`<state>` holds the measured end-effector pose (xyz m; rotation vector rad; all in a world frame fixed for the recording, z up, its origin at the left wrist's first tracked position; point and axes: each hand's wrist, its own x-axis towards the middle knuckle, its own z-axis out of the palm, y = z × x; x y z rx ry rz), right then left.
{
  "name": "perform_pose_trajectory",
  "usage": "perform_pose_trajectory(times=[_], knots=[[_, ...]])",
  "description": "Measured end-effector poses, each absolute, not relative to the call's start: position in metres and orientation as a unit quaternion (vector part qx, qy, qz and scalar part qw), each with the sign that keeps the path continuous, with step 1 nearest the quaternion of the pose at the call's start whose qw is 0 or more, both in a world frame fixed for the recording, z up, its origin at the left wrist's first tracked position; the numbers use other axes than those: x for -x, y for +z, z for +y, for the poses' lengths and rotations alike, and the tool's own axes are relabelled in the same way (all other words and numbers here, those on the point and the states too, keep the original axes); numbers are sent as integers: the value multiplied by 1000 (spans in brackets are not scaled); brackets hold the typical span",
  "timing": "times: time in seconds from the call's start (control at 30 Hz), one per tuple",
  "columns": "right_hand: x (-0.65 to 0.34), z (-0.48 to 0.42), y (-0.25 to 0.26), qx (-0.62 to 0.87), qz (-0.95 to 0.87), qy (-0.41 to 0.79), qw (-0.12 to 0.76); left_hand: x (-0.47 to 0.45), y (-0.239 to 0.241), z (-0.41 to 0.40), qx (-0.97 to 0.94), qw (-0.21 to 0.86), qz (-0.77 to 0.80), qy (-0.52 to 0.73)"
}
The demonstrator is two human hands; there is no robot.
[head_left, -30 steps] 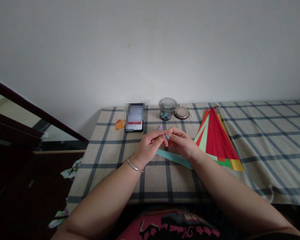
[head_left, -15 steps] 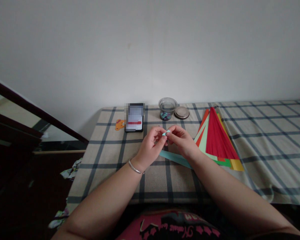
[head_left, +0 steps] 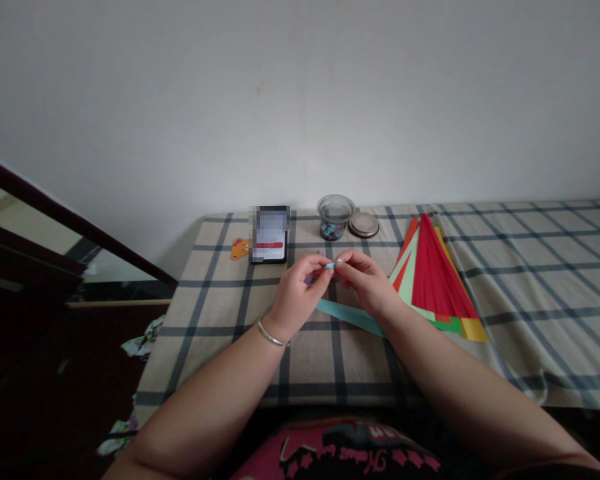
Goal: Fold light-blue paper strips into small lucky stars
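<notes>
Between my fingertips is a small folded piece of light blue paper [head_left: 329, 265], held just above the table. My left hand [head_left: 303, 283] pinches its left side, thumb against fingers. From the right, my right hand [head_left: 364, 277] pinches the other side, its fingertips nearly meeting those of the left. Below both hands a flat light blue paper strip [head_left: 350, 316] lies on the cloth, partly hidden by my right wrist. A bit of purple shows behind my left fingers; I cannot make out what it is.
A clear plastic cup [head_left: 335, 213] with small blue and purple pieces stands near the wall, beside a round lid [head_left: 364, 224]. A phone [head_left: 271, 235] lies over an orange bear cutout [head_left: 239, 249]. Fanned red, green, orange and yellow paper strips [head_left: 439, 280] rest on the checked tablecloth [head_left: 220, 310].
The light blue piece has been turned or pressed smaller between my fingertips. Both hands stay in nearly the same place, and the other things have not moved.
</notes>
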<state>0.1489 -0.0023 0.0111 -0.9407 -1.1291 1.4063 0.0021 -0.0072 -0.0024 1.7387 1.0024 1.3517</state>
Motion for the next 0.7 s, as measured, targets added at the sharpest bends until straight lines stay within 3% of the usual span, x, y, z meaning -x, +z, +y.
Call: perform_pose_trajectory(times=[0.27,0.7], knots=[[-149,-3,12,372,-448,618,529,1,-2,-3,-689,268,384,553],[-152,-6,14,347,-379,709,483,2,-2,-2,-689,268,359,569]])
